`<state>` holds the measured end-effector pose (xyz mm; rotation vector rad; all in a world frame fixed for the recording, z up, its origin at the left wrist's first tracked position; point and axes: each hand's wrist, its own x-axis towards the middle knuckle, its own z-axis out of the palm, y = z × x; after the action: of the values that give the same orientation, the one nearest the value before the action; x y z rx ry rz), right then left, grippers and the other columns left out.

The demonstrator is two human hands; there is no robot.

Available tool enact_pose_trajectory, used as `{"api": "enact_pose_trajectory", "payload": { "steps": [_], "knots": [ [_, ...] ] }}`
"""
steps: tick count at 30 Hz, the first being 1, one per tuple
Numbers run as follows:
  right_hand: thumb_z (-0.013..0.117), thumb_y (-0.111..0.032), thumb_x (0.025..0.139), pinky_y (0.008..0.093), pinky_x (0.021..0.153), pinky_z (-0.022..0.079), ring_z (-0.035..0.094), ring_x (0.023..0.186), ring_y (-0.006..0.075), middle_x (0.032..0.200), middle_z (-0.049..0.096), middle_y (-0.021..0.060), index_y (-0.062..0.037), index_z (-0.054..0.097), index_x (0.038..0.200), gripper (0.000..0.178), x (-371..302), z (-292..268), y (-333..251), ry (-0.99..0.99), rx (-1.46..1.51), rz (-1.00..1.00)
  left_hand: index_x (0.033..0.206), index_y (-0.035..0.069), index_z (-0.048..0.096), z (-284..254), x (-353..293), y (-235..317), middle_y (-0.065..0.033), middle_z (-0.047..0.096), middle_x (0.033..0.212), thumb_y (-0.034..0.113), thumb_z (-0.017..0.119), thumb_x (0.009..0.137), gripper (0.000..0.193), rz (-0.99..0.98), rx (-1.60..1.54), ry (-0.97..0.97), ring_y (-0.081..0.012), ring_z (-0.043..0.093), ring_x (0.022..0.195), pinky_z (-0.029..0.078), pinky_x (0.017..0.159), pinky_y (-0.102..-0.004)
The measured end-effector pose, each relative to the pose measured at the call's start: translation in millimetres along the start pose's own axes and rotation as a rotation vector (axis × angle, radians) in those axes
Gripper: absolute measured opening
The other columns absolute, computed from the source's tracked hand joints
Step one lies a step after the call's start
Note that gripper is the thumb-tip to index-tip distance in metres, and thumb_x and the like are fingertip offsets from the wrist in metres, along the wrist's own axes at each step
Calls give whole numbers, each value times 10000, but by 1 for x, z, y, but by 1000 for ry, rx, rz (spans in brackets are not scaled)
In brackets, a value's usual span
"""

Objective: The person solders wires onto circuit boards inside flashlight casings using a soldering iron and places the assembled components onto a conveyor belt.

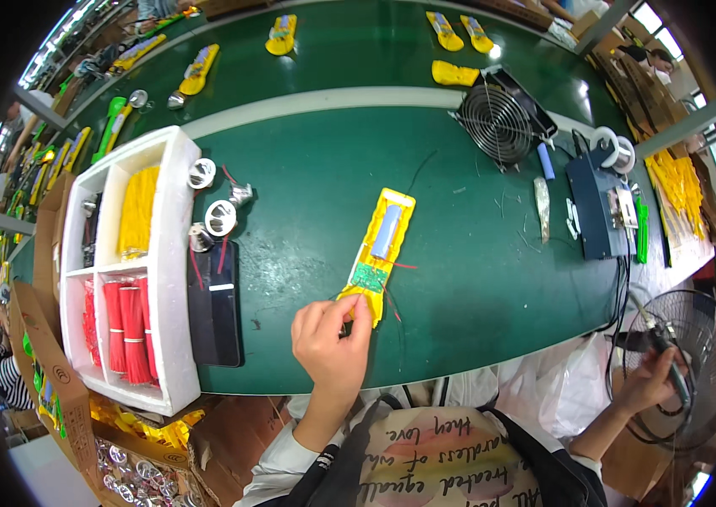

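On the green bench lies a long yellow plastic casing [377, 308] with a blue cylindrical battery [388, 231] and a small green circuit board [369, 277] in it. Thin red and dark wires stick out beside the board. My left hand [328, 342] pinches the casing's near end, thumb and fingers together. Something small and dark shows under those fingers; I cannot make out what it is. Off to the right, past the bench edge, my right hand [647, 384] grips a soldering iron [661, 341], tip pointing up and away from me.
At left stand a white foam tray [180, 338] of wires, a dark phone-like slab [216, 317] and several silver reflectors [221, 218]. A black fan [496, 125], blue soldering station [599, 207] and solder spool [622, 155] sit at right. More casings [282, 35] lie beyond the pale strip.
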<state>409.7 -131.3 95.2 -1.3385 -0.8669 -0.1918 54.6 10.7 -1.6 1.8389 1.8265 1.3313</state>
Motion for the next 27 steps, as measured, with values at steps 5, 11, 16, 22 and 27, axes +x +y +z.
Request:
{"api": "enact_pose_trajectory", "payload": {
  "steps": [5, 11, 16, 22, 27],
  "knots": [
    [529, -91, 811, 160, 418, 357, 465, 469, 85, 639, 508, 68, -4, 438, 858, 134, -49, 89, 32, 40, 247, 182, 754, 83, 604, -6, 1, 6, -9, 523, 659, 98, 656, 640, 126, 58, 3, -30, -182, 509, 626, 372, 639, -302],
    [537, -69, 801, 182, 446, 374, 489, 497, 98, 648, 505, 64, 1, 437, 865, 138, -29, 196, 31, -240, 367, 201, 996, -3, 494, -15, 24, 28, -149, 514, 916, 266, 681, 631, 490, 47, 150, -199, -283, 517, 798, 402, 705, -371],
    [541, -46, 796, 191, 423, 357, 476, 502, 95, 685, 491, 70, 6, 415, 880, 161, -28, 216, 36, -288, 363, 163, 945, -15, 482, -2, 43, 44, -168, 518, 881, 242, 636, 649, 421, -92, 376, -569, -316, 527, 811, 450, 663, -387],
    [568, -11, 751, 192, 463, 402, 499, 514, 82, 676, 480, 55, 26, 447, 850, 161, -42, 198, 57, -362, 287, 215, 968, -34, 485, -13, 98, 45, -201, 527, 872, 171, 586, 674, 373, -142, 330, -563, -340, 531, 821, 445, 691, -399],
    [570, 15, 722, 194, 465, 404, 508, 515, 87, 671, 478, 52, 34, 487, 800, 115, -42, 200, 57, -389, 213, 194, 792, -50, 509, 34, 221, 26, -205, 558, 751, 177, 586, 656, 276, 167, 404, -389, -355, 504, 743, 424, 632, -426]
  ]
}}
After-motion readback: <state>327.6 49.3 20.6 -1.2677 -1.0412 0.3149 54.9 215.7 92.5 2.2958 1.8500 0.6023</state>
